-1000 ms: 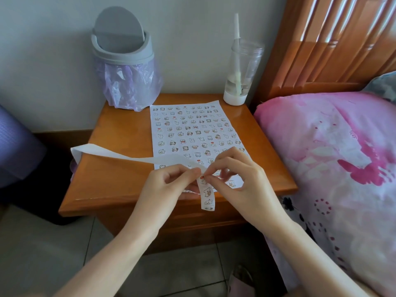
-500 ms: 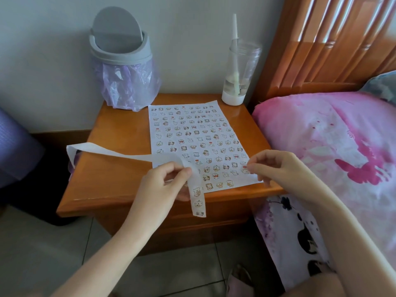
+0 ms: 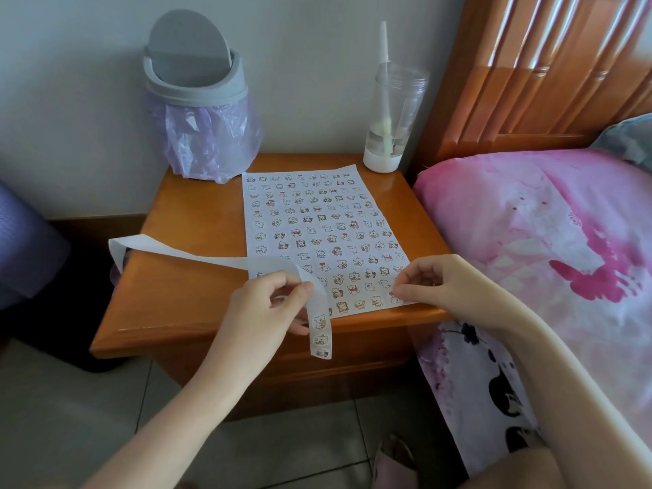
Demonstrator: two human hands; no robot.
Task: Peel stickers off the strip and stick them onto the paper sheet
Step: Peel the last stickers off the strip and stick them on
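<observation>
The left hand has its fingers clamped on the strip, thumb on top, low in the frame's centre. The right hand, at the lower right, has its fingers curled, thumb and forefinger tips together on a small sticker at the near right corner of the paper sheet. From the left hand, the strip's short end hangs straight down over the desk's front edge, carrying three stickers. Its long bare part runs up and left across the sheet's near left corner and the wood, then folds over the desk's left edge. The sheet lies flat in the middle of the desk, its long axis running from the bottom toward the top of the frame, and rows of small stickers cover it. Behind it at upper left stands a grey bin lined with a purple bag. A clear cup with a straw stands at the back right corner. A bed with a pink cover fills the right side, just beside the desk, under a wooden headboard.
</observation>
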